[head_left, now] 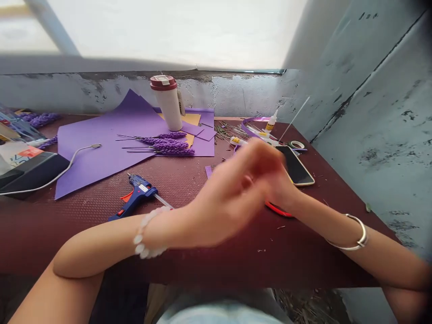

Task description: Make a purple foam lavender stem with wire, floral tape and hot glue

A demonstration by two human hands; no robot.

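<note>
My left hand (221,202) is wrapped over my right hand (278,182), and the two touch above the middle of the table. Motion blurs both hands, and the right fingers are hidden behind the left. Nothing held shows between them. Just under the right wrist a curved red handle (279,209) lies on the tabletop, its other part hidden. Beyond that wrist is a phone (297,166) with a dark screen. Left of the hands lies a blue glue gun (140,193) with a glue stick in its back. Several purple lavender-like flower stems (172,145) rest farther back.
Purple sheets (97,155) cover the back left of the dark red table (189,180). A white cup (168,105) with a red lid stands on them. Behind the hands are a small glue bottle (271,121), a tape roll (297,145) and thin wires. A white cable (72,157) lies left.
</note>
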